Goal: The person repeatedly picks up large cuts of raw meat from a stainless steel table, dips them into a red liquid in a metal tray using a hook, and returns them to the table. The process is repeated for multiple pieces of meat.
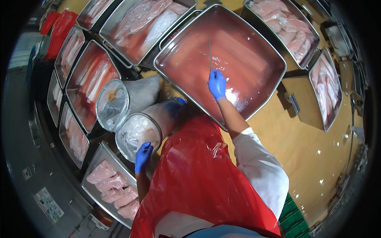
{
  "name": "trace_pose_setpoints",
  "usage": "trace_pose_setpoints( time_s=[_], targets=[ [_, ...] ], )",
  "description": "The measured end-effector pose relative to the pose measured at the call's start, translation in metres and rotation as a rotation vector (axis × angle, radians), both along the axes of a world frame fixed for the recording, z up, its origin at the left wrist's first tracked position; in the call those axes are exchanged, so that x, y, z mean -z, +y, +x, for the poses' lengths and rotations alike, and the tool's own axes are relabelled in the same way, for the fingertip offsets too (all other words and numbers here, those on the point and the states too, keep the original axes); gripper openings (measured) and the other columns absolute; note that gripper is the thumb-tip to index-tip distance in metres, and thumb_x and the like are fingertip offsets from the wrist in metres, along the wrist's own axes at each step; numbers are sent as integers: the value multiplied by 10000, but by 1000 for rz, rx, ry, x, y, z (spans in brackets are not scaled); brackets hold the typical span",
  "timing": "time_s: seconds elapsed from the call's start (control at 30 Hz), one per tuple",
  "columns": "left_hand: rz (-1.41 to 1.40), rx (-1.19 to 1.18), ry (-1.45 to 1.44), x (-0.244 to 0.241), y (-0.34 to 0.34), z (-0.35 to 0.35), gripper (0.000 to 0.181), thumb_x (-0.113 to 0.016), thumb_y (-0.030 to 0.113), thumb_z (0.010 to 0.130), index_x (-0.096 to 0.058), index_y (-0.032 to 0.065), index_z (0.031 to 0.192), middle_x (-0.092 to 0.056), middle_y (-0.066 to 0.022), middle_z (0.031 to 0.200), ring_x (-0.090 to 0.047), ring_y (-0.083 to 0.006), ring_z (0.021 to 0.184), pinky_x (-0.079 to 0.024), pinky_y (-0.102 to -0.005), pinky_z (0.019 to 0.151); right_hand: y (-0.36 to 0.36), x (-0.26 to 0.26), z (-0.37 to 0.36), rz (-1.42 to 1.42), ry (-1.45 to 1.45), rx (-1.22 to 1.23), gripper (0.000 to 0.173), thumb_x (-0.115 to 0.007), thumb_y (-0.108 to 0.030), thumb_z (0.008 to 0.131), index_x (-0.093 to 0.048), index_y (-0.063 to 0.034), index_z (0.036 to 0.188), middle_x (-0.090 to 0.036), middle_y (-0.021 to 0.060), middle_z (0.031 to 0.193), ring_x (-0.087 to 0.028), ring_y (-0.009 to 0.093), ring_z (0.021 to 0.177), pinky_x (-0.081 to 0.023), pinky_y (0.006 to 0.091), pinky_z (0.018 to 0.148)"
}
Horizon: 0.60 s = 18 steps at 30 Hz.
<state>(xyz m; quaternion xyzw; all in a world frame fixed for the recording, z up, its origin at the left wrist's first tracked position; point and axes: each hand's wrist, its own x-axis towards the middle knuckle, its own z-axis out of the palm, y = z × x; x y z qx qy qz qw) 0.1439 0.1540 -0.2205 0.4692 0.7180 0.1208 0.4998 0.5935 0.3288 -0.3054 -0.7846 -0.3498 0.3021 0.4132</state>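
Note:
In my blue-gloved right hand is a thin metal rod, held over a large metal tub. Reddish liquid fills the tub, with pale long shapes faintly visible under the surface. The rod's far end reaches toward the tub's far side; whether its tip is submerged I cannot tell. My blue-gloved left hand hovers at the near rim of a round bin lined with a clear plastic bag. Its fingers are curled, and contact with the rim is unclear. A second bag-lined round bin adjoins it.
Metal tubs of wrapped meat crowd the left. A wide tub of bagged meat stands beyond. To the right are two more meat tubs. A shallow metal tray holds several wrapped meat pieces. Green crates sit behind me on yellowish floor.

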Motion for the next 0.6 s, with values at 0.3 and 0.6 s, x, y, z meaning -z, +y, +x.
trace_pose_setpoints(
  time_s=[0.3,0.6],
  targets=[
    [-23,-258,80,-2,-76,-1,348,-661,198,915,-625,-35,1171,-682,-89,1046,-610,-128,920,-486,-270,835,73,92,2,-380,-308,-347,491,-495,-163,903,-447,9,1360,-673,269,930,-654,443,891,-522,518,773],
    [0,-255,67,24,-86,34,392,-637,219,920,-609,-36,1217,-667,-171,1157,-630,-225,1046,-473,-337,923,30,-50,62,129,-319,-645,415,-576,-401,924,-668,3,904,-669,228,822,-668,390,778,-527,463,687]
  ],
)
